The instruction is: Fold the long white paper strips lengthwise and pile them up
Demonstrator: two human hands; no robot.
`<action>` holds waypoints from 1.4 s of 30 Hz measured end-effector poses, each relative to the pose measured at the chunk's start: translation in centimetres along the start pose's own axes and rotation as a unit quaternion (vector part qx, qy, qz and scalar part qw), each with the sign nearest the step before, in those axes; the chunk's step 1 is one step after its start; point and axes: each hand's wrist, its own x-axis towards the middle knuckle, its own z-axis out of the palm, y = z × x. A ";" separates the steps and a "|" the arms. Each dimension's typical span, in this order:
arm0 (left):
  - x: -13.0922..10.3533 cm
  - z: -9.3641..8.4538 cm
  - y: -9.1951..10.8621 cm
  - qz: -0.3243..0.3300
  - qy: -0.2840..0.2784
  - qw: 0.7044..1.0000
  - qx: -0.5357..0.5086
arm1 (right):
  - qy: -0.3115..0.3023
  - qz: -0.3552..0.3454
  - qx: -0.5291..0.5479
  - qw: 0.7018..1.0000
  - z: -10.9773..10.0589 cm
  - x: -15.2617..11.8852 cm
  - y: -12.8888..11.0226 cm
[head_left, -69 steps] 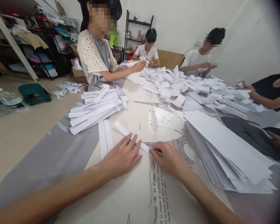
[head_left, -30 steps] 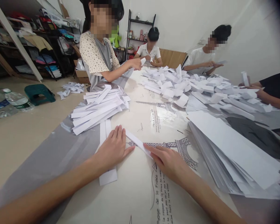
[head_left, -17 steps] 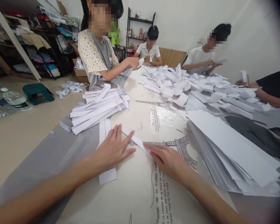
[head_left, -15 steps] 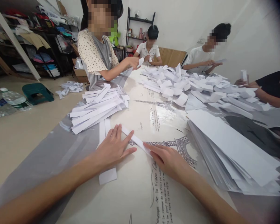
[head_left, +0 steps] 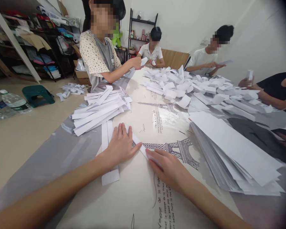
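Note:
A narrow folded white paper strip [head_left: 139,143] lies slantwise on the printed tablecloth [head_left: 124,197], between my two hands. My left hand [head_left: 122,144] is flat with its fingers spread, pressing on the strip's far part, its thumb at the strip's edge. The fingers of my right hand [head_left: 165,163] rest on the strip's near end, partly apart, and cover that end. Under my left wrist another folded paper piece [head_left: 110,176] lies on the cloth. A pile of folded strips [head_left: 101,111] is beyond my left hand.
To the right stands a fanned stack of white sheets [head_left: 238,152]. Behind it spreads a large heap of folded papers [head_left: 178,84]. Several people sit or stand around the table, handling paper. A green stool [head_left: 38,95] and plastic bottles [head_left: 15,101] are on the floor at left.
My left hand has slid slightly to the right and now lies flatter over the strip. My right hand has shifted a little, with its fingers lower on the strip.

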 end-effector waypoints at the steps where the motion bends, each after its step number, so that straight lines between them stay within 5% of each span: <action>1: 0.0 0.0 0.0 0.000 0.000 1.000 0.000 | 0.007 -0.008 -0.004 1.000 0.1 -0.6 0.3; 13: 0.0 0.4 -0.2 0.011 0.027 1.000 0.004 | 0.183 -0.082 -0.160 0.966 2.9 -4.7 0.2; 20: 0.3 -1.5 0.6 -0.024 -0.073 0.997 0.010 | 0.148 -0.139 -0.265 0.943 3.3 -7.8 -0.3; 28: 0.3 -1.3 0.5 -0.025 -0.062 0.998 0.004 | 0.159 -0.134 -0.327 0.922 3.3 -9.5 -1.1; 33: 0.3 -1.5 0.4 -0.023 -0.050 0.998 -0.007 | 0.172 -0.139 -0.238 0.946 2.5 -9.8 -0.5; 39: 0.3 -1.6 0.4 -0.024 -0.061 0.998 0.014 | 0.158 0.004 0.000 0.987 0.4 -7.7 1.3; 42: 0.3 -1.6 0.5 -0.025 -0.062 0.998 0.018 | 0.155 -0.007 0.015 0.988 0.4 -6.4 1.5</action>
